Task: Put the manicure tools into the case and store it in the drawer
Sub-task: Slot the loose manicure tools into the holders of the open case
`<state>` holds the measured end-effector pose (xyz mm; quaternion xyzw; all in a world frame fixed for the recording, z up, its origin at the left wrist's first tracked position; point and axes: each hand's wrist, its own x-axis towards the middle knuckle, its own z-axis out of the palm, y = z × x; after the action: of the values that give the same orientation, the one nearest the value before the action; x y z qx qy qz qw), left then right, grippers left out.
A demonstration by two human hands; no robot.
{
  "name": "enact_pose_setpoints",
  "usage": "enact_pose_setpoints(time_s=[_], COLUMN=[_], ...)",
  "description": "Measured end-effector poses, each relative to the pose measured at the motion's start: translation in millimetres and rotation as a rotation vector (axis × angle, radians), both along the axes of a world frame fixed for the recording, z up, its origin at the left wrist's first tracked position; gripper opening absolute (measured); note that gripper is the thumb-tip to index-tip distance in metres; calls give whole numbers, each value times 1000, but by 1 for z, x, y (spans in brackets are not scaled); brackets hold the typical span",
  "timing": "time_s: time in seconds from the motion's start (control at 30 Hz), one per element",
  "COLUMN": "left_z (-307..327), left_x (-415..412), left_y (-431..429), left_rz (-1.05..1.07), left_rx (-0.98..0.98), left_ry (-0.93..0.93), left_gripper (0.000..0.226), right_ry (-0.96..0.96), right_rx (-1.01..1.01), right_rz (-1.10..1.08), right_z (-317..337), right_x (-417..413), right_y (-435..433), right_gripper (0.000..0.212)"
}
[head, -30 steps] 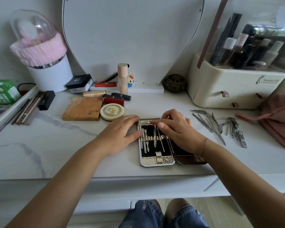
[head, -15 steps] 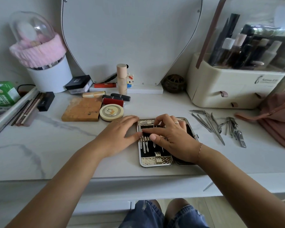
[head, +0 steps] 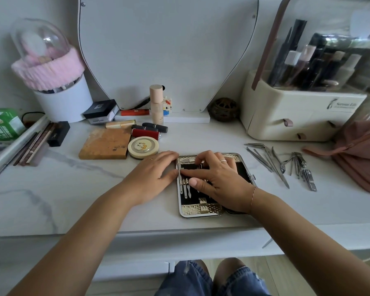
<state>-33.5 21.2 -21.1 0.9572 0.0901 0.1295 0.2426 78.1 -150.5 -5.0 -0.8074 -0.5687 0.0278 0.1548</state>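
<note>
The open manicure case (head: 201, 209), gold-edged with a black lining, lies flat near the table's front edge. Several thin metal tools (head: 185, 189) sit under the strap in its left half. My left hand (head: 152, 178) lies flat on the table, its fingertips against the case's left edge. My right hand (head: 218, 180) covers the middle of the case; its index finger stretches left along the strap and its curled fingers pinch a thin tool near the top. Loose manicure tools (head: 271, 163) and nail clippers (head: 309, 178) lie to the right of the case.
Left of the case are a round compact (head: 143, 147), a brown palette (head: 105, 144) and lipsticks (head: 145, 133). A cream organiser with small drawers (head: 291, 116) stands at the back right, a pink pouch (head: 359, 150) beside it. A white drawer front (head: 128, 271) shows under the tabletop.
My right hand has slid left and up over the case, and its fingers have curled over the tool slots. My left hand has stayed at the case's left edge.
</note>
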Motion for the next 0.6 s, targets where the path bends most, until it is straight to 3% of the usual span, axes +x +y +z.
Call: enact_pose_setpoints(time_s=[0.6], left_z=[-3], left_x=[1], left_y=[2], left_rz=[13], left_rx=[-11], left_ry=[5], left_gripper=[48], right_ry=[53], right_rx=[90], right_rz=[11], right_z=[-5], right_x=[5], right_y=[0], right_gripper=[73])
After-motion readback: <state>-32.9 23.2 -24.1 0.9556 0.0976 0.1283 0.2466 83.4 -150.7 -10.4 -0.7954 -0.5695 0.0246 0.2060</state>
